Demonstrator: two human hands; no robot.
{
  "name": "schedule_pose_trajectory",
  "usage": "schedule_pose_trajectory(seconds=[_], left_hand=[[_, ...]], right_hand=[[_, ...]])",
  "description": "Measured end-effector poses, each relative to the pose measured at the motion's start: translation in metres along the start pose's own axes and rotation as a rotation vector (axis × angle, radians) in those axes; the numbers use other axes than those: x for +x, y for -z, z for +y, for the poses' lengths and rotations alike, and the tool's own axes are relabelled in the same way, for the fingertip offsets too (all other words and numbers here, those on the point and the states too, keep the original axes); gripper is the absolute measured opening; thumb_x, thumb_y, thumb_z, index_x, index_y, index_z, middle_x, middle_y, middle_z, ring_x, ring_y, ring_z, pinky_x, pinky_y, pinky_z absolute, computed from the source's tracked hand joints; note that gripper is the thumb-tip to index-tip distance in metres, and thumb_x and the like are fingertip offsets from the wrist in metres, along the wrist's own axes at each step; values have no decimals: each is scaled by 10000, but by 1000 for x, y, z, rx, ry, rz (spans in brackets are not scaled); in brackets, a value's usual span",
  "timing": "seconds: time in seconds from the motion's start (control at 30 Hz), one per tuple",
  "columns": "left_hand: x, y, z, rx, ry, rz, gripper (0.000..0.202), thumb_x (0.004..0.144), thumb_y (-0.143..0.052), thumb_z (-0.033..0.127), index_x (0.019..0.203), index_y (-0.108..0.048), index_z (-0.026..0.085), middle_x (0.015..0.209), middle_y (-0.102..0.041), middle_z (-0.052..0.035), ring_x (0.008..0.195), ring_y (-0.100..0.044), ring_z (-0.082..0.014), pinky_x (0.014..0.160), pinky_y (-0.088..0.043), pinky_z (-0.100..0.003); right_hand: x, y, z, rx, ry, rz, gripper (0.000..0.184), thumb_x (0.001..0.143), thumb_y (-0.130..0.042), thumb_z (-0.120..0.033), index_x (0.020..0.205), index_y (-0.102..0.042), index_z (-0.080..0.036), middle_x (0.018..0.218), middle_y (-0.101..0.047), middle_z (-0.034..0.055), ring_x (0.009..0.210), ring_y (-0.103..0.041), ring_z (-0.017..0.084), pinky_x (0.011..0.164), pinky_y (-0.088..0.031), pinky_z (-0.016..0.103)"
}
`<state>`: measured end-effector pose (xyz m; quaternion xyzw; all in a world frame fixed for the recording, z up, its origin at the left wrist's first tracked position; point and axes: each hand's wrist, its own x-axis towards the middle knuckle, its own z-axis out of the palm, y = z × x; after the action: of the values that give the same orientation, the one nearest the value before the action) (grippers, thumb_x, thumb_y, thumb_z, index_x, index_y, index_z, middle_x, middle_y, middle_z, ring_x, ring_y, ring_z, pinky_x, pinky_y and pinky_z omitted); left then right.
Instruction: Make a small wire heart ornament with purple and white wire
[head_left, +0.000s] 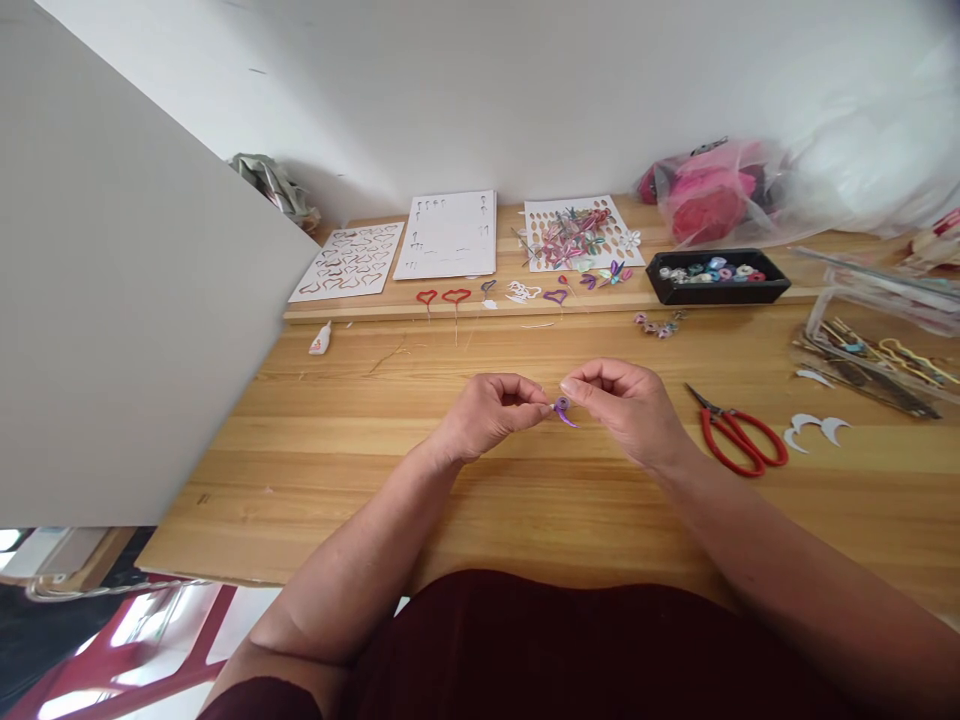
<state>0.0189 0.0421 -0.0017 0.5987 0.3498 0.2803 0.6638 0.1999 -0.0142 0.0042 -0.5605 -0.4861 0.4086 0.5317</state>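
In the middle of the head view, a small purple piece with a round upper part and a thin curved tail hangs at my fingertips. My left hand is closed in a pinch on it, thumb against forefinger. Just to its right, my right hand is closed too, thumb and forefinger pressed together beside the piece; whatever lies between them is too small to make out. Red-handled scissors lie right of my right hand, with white paper crescents beyond them.
A raised wooden ledge at the back holds cut-out sheets, colourful flower pieces, heart shapes and a black tray of small coloured rolls. A small white bottle lies at left, a clear box at right. A grey panel borders the left.
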Motion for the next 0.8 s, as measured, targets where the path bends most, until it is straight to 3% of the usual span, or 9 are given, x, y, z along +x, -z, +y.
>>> schedule_pose_trajectory(seconds=[0.4, 0.57, 0.7, 0.8], left_hand=[[0, -1, 2, -107, 25, -35, 274, 647, -851, 328, 717, -691, 117, 744, -631, -8, 593, -455, -56, 596, -347, -241], [0, 0, 0, -130, 21, -43, 286, 638, -860, 343, 727, -703, 122, 743, -650, -13, 575, -427, -51, 577, -322, -240], [1, 0, -1, -155, 34, -25, 288, 643, -858, 357, 733, -704, 130, 617, -575, 25, 507, -345, -36, 506, -237, -234], [2, -1, -2, -202, 41, 55, 297, 645, -853, 370, 748, -702, 136, 595, -542, 40, 469, -292, -25, 467, -186, -236]], right_hand=[[0, -3, 7, 67, -36, -9, 247, 737, -784, -414, 722, -703, -180, 598, -559, -18, 524, -375, 88, 505, -286, 273], [1, -6, 10, 135, -73, -30, 245, 721, -800, -407, 720, -707, -180, 620, -597, -9, 532, -420, 89, 502, -300, 267], [1, -9, 12, 246, -181, -48, 265, 681, -831, -396, 705, -693, -172, 587, -577, -20, 491, -383, 68, 455, -240, 244], [0, -11, 14, 372, -291, -85, 279, 654, -852, -378, 704, -668, -174, 573, -555, -40, 436, -338, 42, 419, -199, 226]])
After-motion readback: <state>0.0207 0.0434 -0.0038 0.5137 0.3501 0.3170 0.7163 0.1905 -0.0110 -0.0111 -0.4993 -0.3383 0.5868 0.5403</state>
